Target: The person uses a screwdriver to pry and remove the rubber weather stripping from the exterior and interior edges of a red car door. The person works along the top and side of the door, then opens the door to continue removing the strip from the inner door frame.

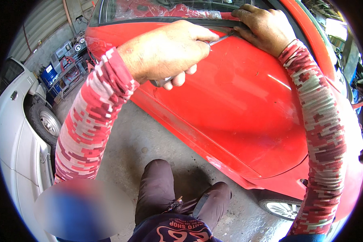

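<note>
My left hand [167,50] is closed around a screwdriver [220,39]. The grey end of its handle sticks out below my fingers, and its metal shaft points right toward the base of a car window. The tip meets the black window trim [218,29] along the top of a red car door [238,101]. At the right end of that strip, my right hand [266,30] grips the trim, fingers over the window edge and thumb below, close to the tip. The hand partly hides what it holds.
Behind the door glass lies crumpled clear plastic [169,11]. To the left stands a silver vehicle [20,121] with its wheel [46,122] showing. A blue drum [49,76] and a metal rack [68,76] are by the wall. Concrete floor [125,133] lies between the vehicles.
</note>
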`<state>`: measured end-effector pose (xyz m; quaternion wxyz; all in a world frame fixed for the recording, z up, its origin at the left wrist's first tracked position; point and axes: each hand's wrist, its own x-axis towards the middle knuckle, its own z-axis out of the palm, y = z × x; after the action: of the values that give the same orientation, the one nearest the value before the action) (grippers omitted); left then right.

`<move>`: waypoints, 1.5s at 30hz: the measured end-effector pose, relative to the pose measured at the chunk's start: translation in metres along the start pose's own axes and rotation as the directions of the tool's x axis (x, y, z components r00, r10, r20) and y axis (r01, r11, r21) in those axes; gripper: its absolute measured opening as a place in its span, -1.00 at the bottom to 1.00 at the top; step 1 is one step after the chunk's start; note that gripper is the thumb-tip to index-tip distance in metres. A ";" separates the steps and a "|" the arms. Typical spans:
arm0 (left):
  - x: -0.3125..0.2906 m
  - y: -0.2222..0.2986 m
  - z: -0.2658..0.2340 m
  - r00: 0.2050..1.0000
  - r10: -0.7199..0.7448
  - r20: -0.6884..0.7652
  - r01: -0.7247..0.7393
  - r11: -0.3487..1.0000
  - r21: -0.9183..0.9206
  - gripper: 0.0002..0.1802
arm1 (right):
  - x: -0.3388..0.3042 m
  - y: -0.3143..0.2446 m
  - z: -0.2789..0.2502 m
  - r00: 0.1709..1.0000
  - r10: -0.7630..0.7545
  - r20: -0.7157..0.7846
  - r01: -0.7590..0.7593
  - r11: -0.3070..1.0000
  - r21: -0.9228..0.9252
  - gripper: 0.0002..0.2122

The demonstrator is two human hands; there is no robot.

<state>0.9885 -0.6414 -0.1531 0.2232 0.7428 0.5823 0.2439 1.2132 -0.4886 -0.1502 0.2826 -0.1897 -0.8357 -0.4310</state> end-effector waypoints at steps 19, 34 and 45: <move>0.021 0.002 0.007 0.992 -0.104 -0.065 0.099 0.992 -0.075 -0.38 | 0.004 -0.003 0.005 0.998 0.053 0.027 -0.055 0.995 0.086 -0.70; 0.039 -0.031 0.080 0.896 0.094 -0.433 -0.185 0.968 -0.172 -0.44 | 0.005 -0.005 -0.008 0.999 0.026 -0.025 -0.023 0.995 0.099 -0.68; 0.053 -0.048 0.095 0.782 0.243 -0.575 -0.336 0.940 -0.060 -0.47 | 0.002 -0.001 -0.001 0.992 -0.061 -0.109 0.070 0.995 0.074 -0.61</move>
<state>1.0220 -0.5833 -0.2519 0.0613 0.6991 0.4789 0.5273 1.2111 -0.4901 -0.1492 0.3196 -0.1278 -0.8413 -0.4167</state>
